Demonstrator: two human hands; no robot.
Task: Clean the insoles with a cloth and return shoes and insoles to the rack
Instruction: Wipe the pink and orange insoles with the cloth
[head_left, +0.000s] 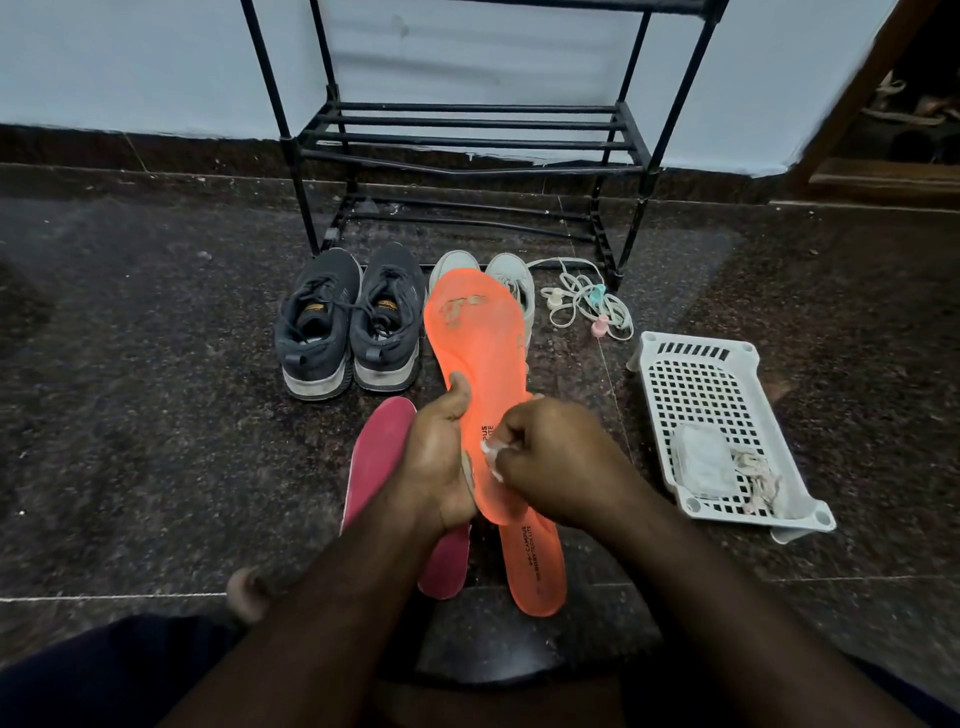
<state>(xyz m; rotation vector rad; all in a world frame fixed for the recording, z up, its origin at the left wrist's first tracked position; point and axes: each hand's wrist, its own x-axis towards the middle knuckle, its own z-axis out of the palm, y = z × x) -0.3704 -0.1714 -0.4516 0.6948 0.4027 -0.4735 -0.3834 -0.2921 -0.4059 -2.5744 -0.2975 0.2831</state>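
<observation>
A: What's nearest?

B: Two insoles flat on the dark stone floor (156, 415): a pink insole (376, 457) and, just right of it, a second orange insole (535, 566) with printed lettering, both partly under the forearms.

A: And the hands?

B: The left hand (436, 462) grips the heel end of a raised orange insole (478, 338), thumb over its left edge. The right hand (550, 462) is curled round a small white cloth (491, 452), pressing it on that insole's heel part.

A: Any containers?

B: A white perforated basket (727, 431) sits on the floor to the right, well apart from the hands. At its near end lie a whitish packet (704, 462) and a small pale tangle I can't identify.

A: Further back?

B: Dark grey sneakers (348, 322) side by side; light sneakers (511, 280) mostly hidden behind the raised insole; loose white laces (587, 304) right of them. Then the black rack (467, 140) against the wall, its visible tiers bare. Open floor spreads left of the dark pair and between basket and insoles.
</observation>
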